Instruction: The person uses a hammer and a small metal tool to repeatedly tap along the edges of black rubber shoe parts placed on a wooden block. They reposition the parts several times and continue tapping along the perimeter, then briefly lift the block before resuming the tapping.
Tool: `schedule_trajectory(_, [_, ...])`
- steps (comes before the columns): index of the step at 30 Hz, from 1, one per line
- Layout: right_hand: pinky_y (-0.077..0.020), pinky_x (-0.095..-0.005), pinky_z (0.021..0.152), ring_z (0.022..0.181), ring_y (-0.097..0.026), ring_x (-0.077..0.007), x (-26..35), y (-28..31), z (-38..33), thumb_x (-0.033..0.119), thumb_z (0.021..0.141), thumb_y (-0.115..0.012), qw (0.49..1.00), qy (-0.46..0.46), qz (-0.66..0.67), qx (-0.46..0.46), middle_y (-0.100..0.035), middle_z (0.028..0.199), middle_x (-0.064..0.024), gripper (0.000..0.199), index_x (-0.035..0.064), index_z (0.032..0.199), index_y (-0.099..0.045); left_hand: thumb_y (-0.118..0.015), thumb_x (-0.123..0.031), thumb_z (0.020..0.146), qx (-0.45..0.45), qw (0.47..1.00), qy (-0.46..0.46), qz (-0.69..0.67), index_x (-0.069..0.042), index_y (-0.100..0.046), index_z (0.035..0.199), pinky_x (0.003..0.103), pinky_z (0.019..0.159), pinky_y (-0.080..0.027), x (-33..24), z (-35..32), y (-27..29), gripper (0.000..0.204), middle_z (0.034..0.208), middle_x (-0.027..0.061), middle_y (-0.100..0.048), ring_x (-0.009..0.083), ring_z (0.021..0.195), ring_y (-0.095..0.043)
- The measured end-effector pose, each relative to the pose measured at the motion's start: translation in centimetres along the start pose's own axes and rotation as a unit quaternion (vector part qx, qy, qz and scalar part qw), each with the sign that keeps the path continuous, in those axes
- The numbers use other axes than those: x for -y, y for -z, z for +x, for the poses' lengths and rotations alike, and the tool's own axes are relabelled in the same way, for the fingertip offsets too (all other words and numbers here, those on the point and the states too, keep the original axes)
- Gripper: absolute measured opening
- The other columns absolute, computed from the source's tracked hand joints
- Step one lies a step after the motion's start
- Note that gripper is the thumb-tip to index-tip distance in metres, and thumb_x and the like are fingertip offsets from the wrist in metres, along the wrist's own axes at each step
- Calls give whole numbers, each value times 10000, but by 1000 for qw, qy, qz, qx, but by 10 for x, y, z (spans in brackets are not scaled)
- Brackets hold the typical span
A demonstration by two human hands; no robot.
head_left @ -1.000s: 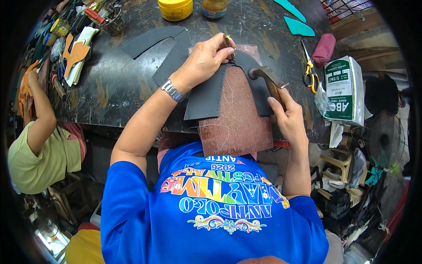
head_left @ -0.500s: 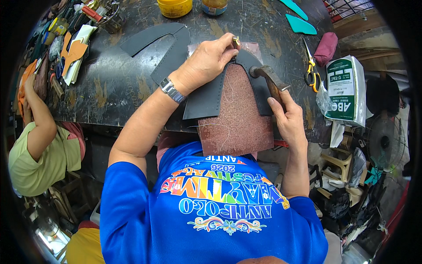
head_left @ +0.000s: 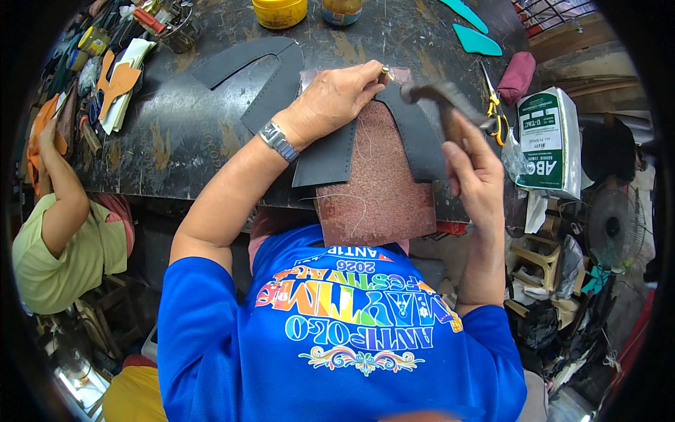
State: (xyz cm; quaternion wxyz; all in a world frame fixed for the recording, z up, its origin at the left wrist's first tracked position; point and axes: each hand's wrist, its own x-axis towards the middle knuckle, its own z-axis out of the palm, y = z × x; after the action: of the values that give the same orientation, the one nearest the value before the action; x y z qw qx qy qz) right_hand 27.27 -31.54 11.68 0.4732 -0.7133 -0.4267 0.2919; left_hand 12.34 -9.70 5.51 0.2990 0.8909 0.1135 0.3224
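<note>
A black U-shaped shoe upper piece [head_left: 330,155] with rows of small holes along its inner edge lies on a reddish-brown speckled board [head_left: 383,162]. My left hand [head_left: 337,95] is closed around a small metal punch [head_left: 385,72], held upright over the curved top of the piece; its lower end is hidden by my fingers. In my right hand [head_left: 474,172] is a hammer [head_left: 450,105], slightly blurred, its head just right of the punch. A pale thread [head_left: 362,211] lies loose on the board.
Another black U-shaped piece [head_left: 246,60] lies left on the dark table [head_left: 169,133]. Yellow-handled scissors [head_left: 498,116], a maroon pouch [head_left: 517,77] and a green-white package [head_left: 550,144] sit at right. A yellow tub [head_left: 279,13] stands at the back. At far left a co-worker's arm [head_left: 67,169] reaches in.
My right hand and the hammer have shifted right and the hammer head has risen. My left hand with the punch has moved slightly right along the curve.
</note>
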Motion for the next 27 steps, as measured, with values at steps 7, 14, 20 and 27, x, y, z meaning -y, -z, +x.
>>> schedule_trajectory(7, [-389,-208,589,673,-473,-52,13,-8,19,156,1007,-610,989,110,-101,9,-550,832,-3,499,49,1473,-467,-605,-161,973,-13,999,-23,21,-38,-531,995,459,704,-520,0,0,-4,146,873,200,-659,410,840,-649])
schedule_trajectory(14, [-463,-251,667,748,-574,-94,21,5,17,148,990,-633,994,57,-94,11,-655,898,-67,457,18,1414,-523,-611,-148,973,1,1000,-10,9,-33,-555,1036,443,715,-524,1,-1,-3,142,911,197,-658,401,853,-652])
schedule_trajectory(20, [-399,-156,529,608,-503,-28,37,-5,13,113,1028,-545,979,182,72,-53,-602,816,-29,485,54,1497,-436,-605,-165,972,-10,999,-31,19,-35,-527,1002,466,720,-520,1,0,-5,155,878,191,-650,399,848,-648])
schedule_trajectory(27, [-439,-236,643,722,-558,-105,68,6,17,121,984,-631,991,96,-89,-3,-655,907,-68,428,9,1387,-539,-610,-158,973,-1,999,-19,35,-26,-577,1059,443,731,-539,1,-2,-6,161,955,194,-666,398,879,-662])
